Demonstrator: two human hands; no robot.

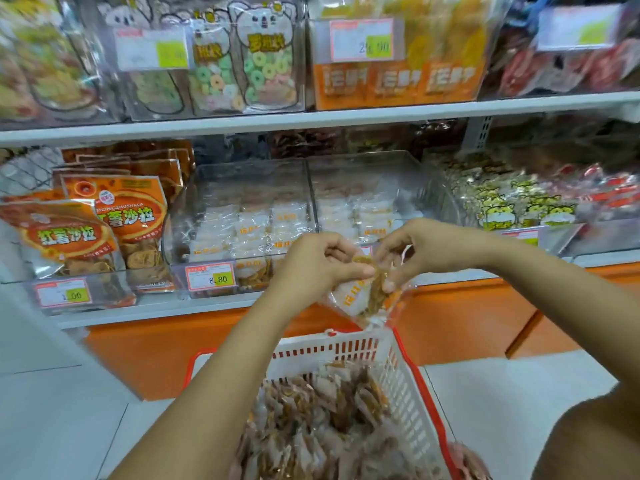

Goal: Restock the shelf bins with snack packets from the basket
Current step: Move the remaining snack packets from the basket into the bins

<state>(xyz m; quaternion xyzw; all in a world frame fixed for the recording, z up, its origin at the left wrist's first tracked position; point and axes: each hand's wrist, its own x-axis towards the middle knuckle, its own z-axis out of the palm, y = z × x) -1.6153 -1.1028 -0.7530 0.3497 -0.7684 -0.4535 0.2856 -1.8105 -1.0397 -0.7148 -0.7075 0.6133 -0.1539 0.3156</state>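
A small clear snack packet (370, 292) with orange print and brown strips inside hangs in front of the lower shelf. My left hand (318, 261) pinches its upper left part, and my right hand (426, 251) pinches its top right. Directly below, a white basket (349, 348) with a red rim holds several more of the same packets (332, 420). Behind my hands, two clear shelf bins, one on the left (242, 188) and one on the right (377, 174), are partly filled with matching white packets.
Orange sweet-potato chip bags (131, 216) stand in the bin to the left. Yellow-and-white packets (512, 206) fill the bin to the right. An upper shelf (311, 119) carries ring candy and orange bags. Orange base panels (467, 320) and a pale floor lie below.
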